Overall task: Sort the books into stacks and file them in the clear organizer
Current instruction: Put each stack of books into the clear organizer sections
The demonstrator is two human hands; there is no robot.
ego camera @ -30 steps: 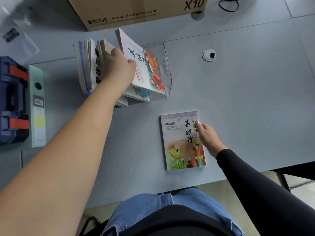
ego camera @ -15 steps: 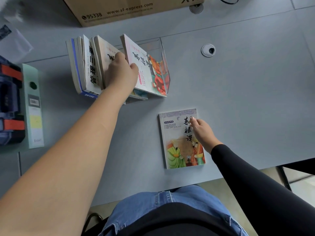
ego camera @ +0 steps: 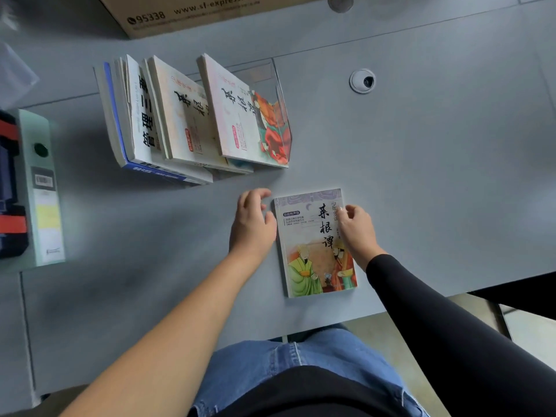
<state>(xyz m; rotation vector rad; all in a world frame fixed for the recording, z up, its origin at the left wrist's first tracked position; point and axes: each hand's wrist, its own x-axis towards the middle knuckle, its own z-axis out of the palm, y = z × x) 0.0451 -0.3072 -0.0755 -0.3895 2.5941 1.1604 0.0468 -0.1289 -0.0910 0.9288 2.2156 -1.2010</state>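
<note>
The left hand hovers just beside the left edge of the book, fingers loosely curled and holding nothing, its thumb close to or touching that edge. The right hand rests on the right side of the cover with its fingers bent. The thumb is hidden, so I cannot tell whether it grips the edge or only presses down. This 1 book lies flat and face up near the front edge of the desk, straight ahead of the person. The clear organizer stands toward the back edge, left of centre, with several books leaning in it. The likely step is lifting the flat book to file it. A lift from 1 edge alone could let the smooth cover slip. Pushing it into the tilted row could nudge those books over or shift the light organizer. The organizer's dividers and left end are hidden behind the books, and a cardboard box is cut off at the top.
</note>
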